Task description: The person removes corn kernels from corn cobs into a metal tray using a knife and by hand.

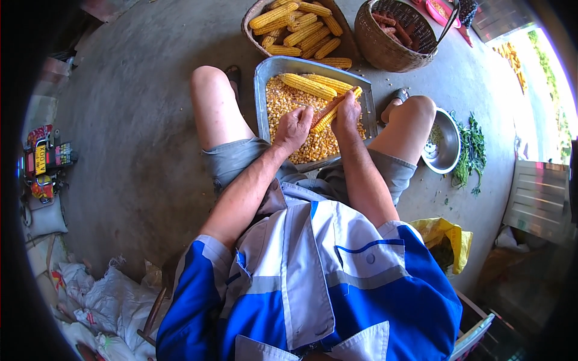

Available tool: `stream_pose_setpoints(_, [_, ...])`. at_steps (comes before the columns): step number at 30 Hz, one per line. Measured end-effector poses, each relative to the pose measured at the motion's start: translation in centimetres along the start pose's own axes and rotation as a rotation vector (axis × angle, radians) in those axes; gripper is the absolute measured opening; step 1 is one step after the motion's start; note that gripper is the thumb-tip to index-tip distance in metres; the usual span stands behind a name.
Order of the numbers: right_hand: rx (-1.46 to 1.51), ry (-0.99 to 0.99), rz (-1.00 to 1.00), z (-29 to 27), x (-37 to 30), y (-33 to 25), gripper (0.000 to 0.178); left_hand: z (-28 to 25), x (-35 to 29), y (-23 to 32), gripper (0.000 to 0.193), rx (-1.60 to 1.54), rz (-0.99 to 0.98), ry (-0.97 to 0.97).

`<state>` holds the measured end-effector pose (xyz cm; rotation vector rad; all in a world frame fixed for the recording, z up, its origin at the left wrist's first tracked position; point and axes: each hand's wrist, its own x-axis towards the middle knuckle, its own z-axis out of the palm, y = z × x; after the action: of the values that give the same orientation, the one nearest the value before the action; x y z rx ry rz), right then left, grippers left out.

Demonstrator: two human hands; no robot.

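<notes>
Head view: shelling of maize over a tray. The right hand [347, 115] is closed around the far part of a partly stripped ear [323, 123], which lies aslant above the right half of the blue-grey tray [260, 90]; bare reddish core shows along its left side, yellow kernels along its right. The left hand [294, 130] is curled into a fist at the ear's near left side; whether it encloses anything cannot be told. Loose kernels [280, 109] cover the tray, with two whole ears [306, 86] at its far end. Beyond stand, at left, a basket [245, 25] of yellow ears and, at right, a handled wicker basket [378, 49] of reddish cobs [394, 27]. On the floor [138, 90] at right, a metal bowl [447, 163] sits beside leafy greens [472, 153]; white sacks [114, 298] lie near left.
</notes>
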<state>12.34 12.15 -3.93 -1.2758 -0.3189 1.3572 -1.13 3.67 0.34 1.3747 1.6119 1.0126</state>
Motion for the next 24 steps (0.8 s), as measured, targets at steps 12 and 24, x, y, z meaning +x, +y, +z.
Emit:
stream_pose_setpoints(12, [-0.184,0.046,-0.117,-1.7,1.9,1.5,0.041,0.6,1.8,-3.4,0.050,-0.036,-0.249,0.049])
stream_pose_setpoints(24, [-0.609,-0.283,-0.308,-1.8,-4.6,-0.9,0.038,0.5,-0.1,-1.8,0.052,0.188,0.008,-0.321])
